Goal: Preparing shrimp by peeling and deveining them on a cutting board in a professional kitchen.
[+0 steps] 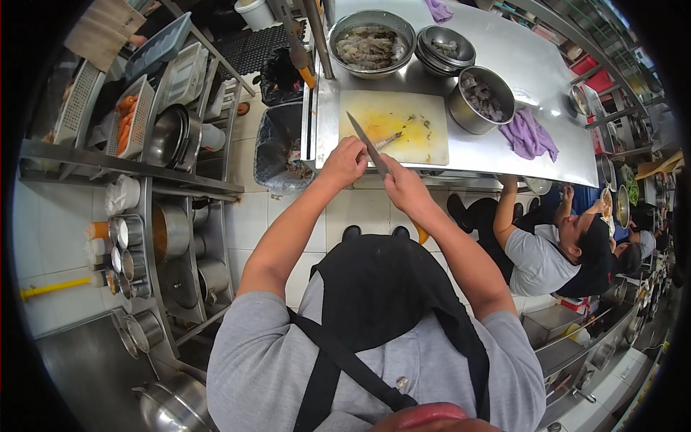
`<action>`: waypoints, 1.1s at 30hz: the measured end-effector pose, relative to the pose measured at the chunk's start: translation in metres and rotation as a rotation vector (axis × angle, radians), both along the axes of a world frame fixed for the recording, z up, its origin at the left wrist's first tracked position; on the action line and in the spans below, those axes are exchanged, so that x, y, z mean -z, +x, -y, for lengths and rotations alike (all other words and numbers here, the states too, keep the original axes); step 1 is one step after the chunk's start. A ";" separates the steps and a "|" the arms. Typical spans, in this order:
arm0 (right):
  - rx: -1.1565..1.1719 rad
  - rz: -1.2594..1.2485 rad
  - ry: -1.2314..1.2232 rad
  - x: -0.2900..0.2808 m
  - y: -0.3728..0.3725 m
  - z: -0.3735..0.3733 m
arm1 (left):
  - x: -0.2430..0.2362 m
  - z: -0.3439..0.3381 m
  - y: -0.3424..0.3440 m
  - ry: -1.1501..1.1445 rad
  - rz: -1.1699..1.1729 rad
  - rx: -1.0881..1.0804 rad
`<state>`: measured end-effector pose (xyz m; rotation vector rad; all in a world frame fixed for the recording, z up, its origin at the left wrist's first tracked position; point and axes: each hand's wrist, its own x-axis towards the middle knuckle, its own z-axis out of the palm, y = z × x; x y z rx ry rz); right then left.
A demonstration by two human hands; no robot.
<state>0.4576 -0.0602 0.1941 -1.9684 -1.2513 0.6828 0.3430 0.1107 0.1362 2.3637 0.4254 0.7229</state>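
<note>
My right fingers (pixel 394 171) clamp a tapered metal knife (pixel 366 138), its long axis slanting toward the plastic board (pixel 430 115)'s far left corner; my left fingers (pixel 353 150) curl, grip unclear.

Bright, fairly even indoor light, white glare on the steel table (pixel 518 47), black apron (pixel 374 302) showing little detail, dark gaps among the left shelves (pixel 101 155), knife (pixel 366 140) reasonably crisp, fisheye bending toward the sides, black rounded corners, far-right details small, soft.

Orange carrots (pixel 125 121) in a white basket (pixel 142 109).
</note>
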 end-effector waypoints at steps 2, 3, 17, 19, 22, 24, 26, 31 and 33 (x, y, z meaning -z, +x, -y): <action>0.019 -0.016 -0.017 -0.013 0.004 0.016 | -0.004 0.004 0.006 0.060 0.023 -0.046; 0.077 -0.034 -0.029 -0.016 0.009 0.026 | -0.006 0.005 0.010 0.119 0.045 -0.088; 0.502 -0.220 0.009 -0.015 0.033 0.125 | -0.150 -0.119 0.128 0.203 0.003 -0.250; 0.500 -0.227 0.019 -0.008 0.031 0.131 | -0.162 -0.105 0.166 0.320 0.021 -0.174; 0.510 -0.242 0.045 -0.002 0.029 0.139 | -0.166 -0.037 0.231 0.260 -0.169 0.209; 0.502 -0.250 0.036 -0.002 0.030 0.142 | -0.145 -0.001 0.275 0.241 -0.331 0.392; 0.520 -0.255 0.034 -0.007 0.031 0.146 | -0.128 0.028 0.312 0.221 -0.552 0.452; 0.541 -0.298 -0.062 -0.014 0.038 0.160 | -0.084 0.043 0.361 0.359 -0.987 0.394; 0.547 -0.288 -0.052 -0.018 0.041 0.166 | -0.074 0.031 0.362 0.399 -0.915 0.441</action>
